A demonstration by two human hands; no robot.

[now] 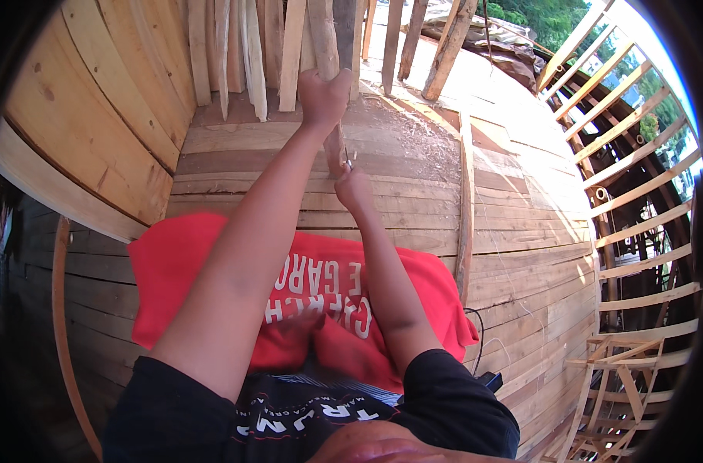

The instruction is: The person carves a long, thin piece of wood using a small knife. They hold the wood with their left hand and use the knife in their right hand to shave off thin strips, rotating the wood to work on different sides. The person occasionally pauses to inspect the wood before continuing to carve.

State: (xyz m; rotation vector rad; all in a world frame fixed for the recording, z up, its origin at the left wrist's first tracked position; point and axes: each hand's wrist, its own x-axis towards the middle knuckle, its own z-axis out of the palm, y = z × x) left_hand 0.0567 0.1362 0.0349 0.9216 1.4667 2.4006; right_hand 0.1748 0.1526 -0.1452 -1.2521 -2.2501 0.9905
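**Slip is the main danger here**

My left grip [324, 96] is closed around the wooden pole [334, 147], which goes from beyond this grip back toward my right grip [353, 191]. The right one is closed on what seems a small metal tool [349, 163]; its edge I cannot see clearly. If the tool slips along the pole, I think it could hurt my left grip, or catch the red cloth [178, 247] nearer to me. Upright slats [202, 54] crowd just beyond my left grip; to the right of both, the plank floor [521, 293] leaves wider room.
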